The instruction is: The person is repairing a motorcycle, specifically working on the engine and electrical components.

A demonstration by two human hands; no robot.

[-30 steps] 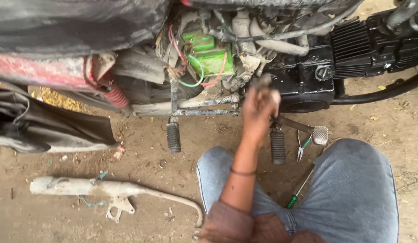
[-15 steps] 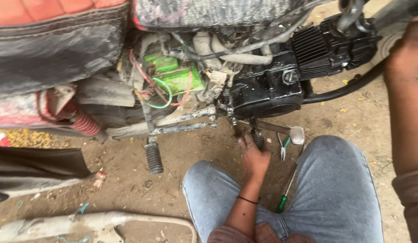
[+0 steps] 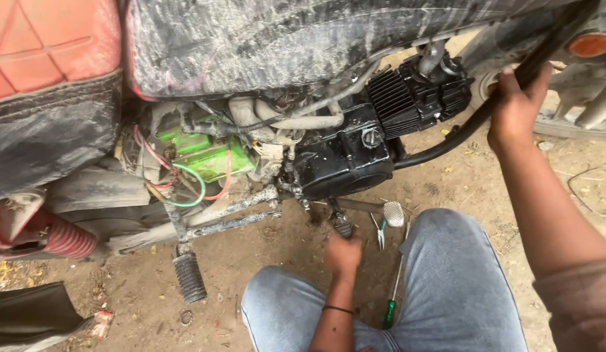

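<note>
A dusty motorcycle lies close in front of me, its black engine (image 3: 345, 160) in the middle of the view. My left hand (image 3: 343, 252) reaches down between my knees and closes around the black footpeg (image 3: 341, 225) under the engine. My right hand (image 3: 515, 107) is up at the right, wrapped around a curved black frame tube (image 3: 440, 148) that runs from the engine toward the front wheel. A dark band sits on my left wrist.
A green-handled screwdriver (image 3: 390, 306) and small pliers (image 3: 379, 232) lie on the dirt by my right knee, beside a metal pedal (image 3: 394, 213). A green battery (image 3: 208, 158) with loose wires, another footpeg (image 3: 189, 277) and a red shock spring (image 3: 63, 238) are on the left.
My left hand dropped from the engine side to the footpeg below it. My right hand came into view and took hold of the black tube. The view shifted closer and to the right.
</note>
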